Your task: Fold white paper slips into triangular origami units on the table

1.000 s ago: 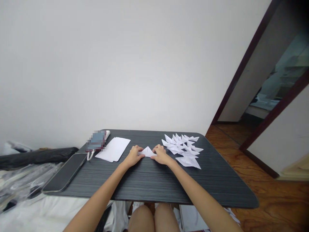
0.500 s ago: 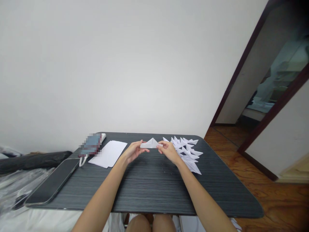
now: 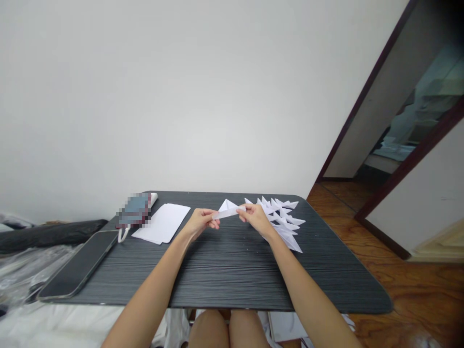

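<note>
I hold a small folded white paper piece (image 3: 228, 210) in the air above the dark table (image 3: 217, 275). My left hand (image 3: 201, 222) pinches its left end and my right hand (image 3: 255, 218) pinches its right end. Just right of my right hand lies a pile of several folded white paper triangles (image 3: 282, 223). A short stack of flat white paper sheets (image 3: 162, 223) rests on the table left of my left hand.
A dark phone (image 3: 78, 265) lies near the table's left edge. A blurred blue and red object (image 3: 135, 211) with a white cord sits at the back left. A white wall stands behind the table; a wooden floor (image 3: 406, 285) and a doorway lie to the right.
Both hands lifted the folded paper off the table and now hold it raised, turned flatter toward me. The view has shifted slightly.
</note>
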`<state>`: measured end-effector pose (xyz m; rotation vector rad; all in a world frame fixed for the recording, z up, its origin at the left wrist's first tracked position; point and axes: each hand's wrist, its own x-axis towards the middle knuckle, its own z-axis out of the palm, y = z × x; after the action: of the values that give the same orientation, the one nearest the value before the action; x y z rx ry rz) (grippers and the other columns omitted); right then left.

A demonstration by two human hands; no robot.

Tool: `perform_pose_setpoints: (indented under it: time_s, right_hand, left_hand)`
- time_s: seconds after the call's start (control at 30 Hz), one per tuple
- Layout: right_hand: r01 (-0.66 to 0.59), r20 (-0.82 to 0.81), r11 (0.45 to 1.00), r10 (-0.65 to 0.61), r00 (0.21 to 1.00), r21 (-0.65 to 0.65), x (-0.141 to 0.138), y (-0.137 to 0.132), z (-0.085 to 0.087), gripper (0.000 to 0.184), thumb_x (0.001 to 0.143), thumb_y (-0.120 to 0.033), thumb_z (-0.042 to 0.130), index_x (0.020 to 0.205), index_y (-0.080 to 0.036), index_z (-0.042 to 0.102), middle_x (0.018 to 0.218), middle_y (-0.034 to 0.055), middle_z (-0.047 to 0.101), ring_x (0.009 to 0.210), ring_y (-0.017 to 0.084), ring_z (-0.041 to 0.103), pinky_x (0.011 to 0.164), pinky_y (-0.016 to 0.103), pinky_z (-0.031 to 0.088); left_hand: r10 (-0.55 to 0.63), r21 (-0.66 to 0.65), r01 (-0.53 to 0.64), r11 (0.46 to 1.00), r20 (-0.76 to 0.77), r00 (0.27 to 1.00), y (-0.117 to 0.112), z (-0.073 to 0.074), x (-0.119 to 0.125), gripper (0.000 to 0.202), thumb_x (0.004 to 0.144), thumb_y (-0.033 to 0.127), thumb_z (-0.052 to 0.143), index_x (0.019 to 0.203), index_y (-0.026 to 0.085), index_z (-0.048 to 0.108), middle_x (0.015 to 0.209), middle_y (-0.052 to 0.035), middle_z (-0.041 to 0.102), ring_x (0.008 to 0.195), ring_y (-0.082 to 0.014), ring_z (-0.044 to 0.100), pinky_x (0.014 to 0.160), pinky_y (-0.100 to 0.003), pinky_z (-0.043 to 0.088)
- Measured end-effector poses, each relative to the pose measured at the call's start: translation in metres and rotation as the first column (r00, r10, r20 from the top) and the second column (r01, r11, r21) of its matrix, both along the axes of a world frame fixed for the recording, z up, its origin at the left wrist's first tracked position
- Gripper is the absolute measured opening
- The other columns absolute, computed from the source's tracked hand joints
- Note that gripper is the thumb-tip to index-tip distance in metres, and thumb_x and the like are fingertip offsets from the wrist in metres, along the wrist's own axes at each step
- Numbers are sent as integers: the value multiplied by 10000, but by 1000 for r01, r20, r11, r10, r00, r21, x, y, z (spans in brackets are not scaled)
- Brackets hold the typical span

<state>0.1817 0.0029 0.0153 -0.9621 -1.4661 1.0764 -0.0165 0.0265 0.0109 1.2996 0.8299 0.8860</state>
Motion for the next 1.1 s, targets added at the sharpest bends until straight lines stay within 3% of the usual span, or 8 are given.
perform_pose_setpoints:
  time_s: [0.1,0.17,0.33,0.47,0.73,0.9,1.1]
  right_hand:
    - [-61,-211,993,38,977,-105,1,-1,3,410,773,-473,399,872,-113,568,529,13,555,467,91,505,447,208,360]
    - [-118,-340,973,44,939,-199,3,-1,3,396,800,-450,374,938,-121,546,628,49,605,555,114,572,496,218,419]
    - [-263,-429,909,107,897,-322,9,0,-2,137,739,-237,552,777,-106,572,688,63,637,620,114,605,635,211,482]
    - [-319,-485,899,144,862,-299,12,-2,-2,140,719,-223,575,779,-98,586,685,54,639,644,105,609,683,194,483]
    - [-297,-262,921,230,937,-253,14,-8,5,163,657,-238,623,696,-80,611,680,65,650,686,120,615,703,210,465]
    - [-178,2,974,180,984,-144,13,-9,6,240,669,-316,582,660,-76,585,616,81,650,548,126,606,534,222,465]
    - [-141,-69,989,138,988,-37,11,-9,3,234,650,-298,603,789,-139,504,556,14,623,417,126,576,362,185,393]
  left_hand:
    - [26,114,-20,993,-57,998,1,0,0,235,669,291,600,700,58,594,537,-37,588,411,-80,530,367,-162,365]
    - [37,174,-22,984,-80,996,0,2,0,247,666,308,596,713,66,589,536,-35,588,404,-88,528,356,-170,346]
    - [77,302,-42,952,-106,991,-5,4,0,261,680,334,578,752,83,589,538,-24,584,393,-89,512,356,-187,337]
    - [112,366,-63,929,-115,987,-8,6,-1,253,686,334,572,763,95,599,525,-7,565,385,-74,485,369,-186,343]
    - [120,384,-55,922,-148,982,-12,12,-4,249,677,324,582,768,94,607,495,2,554,388,-69,480,383,-179,354]
    - [82,338,-45,940,-97,992,-12,13,-4,269,669,310,595,824,97,538,496,9,561,357,-76,486,344,-171,347]
    - [-5,307,13,952,-25,1000,-12,15,-3,235,674,317,597,738,112,502,521,-10,590,377,-110,537,355,-189,391]
